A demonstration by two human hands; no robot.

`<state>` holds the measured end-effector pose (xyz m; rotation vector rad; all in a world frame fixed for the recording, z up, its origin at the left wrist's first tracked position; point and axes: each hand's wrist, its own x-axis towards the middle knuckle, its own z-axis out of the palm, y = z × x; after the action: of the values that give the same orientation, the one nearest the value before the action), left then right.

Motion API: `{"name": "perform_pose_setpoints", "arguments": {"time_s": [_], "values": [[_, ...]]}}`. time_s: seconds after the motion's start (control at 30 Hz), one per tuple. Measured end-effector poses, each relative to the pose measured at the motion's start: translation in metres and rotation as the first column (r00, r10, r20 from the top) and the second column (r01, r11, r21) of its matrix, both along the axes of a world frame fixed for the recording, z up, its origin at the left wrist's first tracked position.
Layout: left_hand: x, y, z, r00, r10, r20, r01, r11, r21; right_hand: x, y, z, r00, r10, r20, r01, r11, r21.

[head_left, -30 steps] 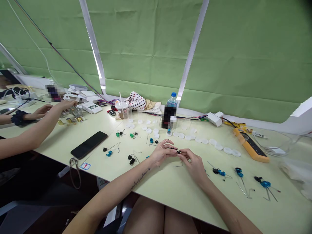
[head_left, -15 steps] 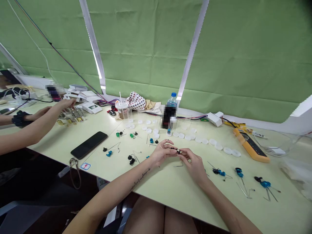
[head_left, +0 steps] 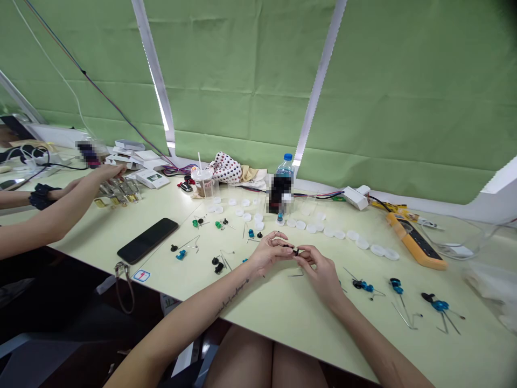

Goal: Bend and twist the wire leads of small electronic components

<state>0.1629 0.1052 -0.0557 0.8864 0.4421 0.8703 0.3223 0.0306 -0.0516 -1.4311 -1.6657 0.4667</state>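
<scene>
Over the middle of the table, my left hand [head_left: 271, 252] and my right hand [head_left: 319, 268] meet at the fingertips. Both pinch a small black part [head_left: 295, 251]; its exact kind is too small to make out, and fingers cover some of it. Below it on the tabletop lies a thin bent metal rod [head_left: 295, 274]. Left of my left hand are black pieces [head_left: 218, 267] with thin rods and a blue piece [head_left: 181, 255]. Right of my right hand rest several blue-and-black parts [head_left: 367, 286] with bent wires.
Small white round caps [head_left: 340, 234] run in a row behind my hands. A phone [head_left: 147, 240] lies left, an orange meter [head_left: 417, 241] right. A drink cup [head_left: 204, 182] and a bottle [head_left: 286, 166] stand at the back. A co-worker's arm [head_left: 60, 207] reaches over glass items at left.
My hands stay almost where they were, still on the black part. The co-worker's hands at far left have shifted slightly.
</scene>
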Motion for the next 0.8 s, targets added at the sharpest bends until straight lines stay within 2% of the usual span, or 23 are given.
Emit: {"name": "perform_pose_setpoints", "arguments": {"time_s": [0.8], "values": [[0.0000,-0.0001,0.0007,1.000,0.003,-0.009,-0.003,1.000,-0.016,-0.0006,-0.0007,0.0022,1.000,0.007,-0.004,-0.007,1.000,-0.008]]}}
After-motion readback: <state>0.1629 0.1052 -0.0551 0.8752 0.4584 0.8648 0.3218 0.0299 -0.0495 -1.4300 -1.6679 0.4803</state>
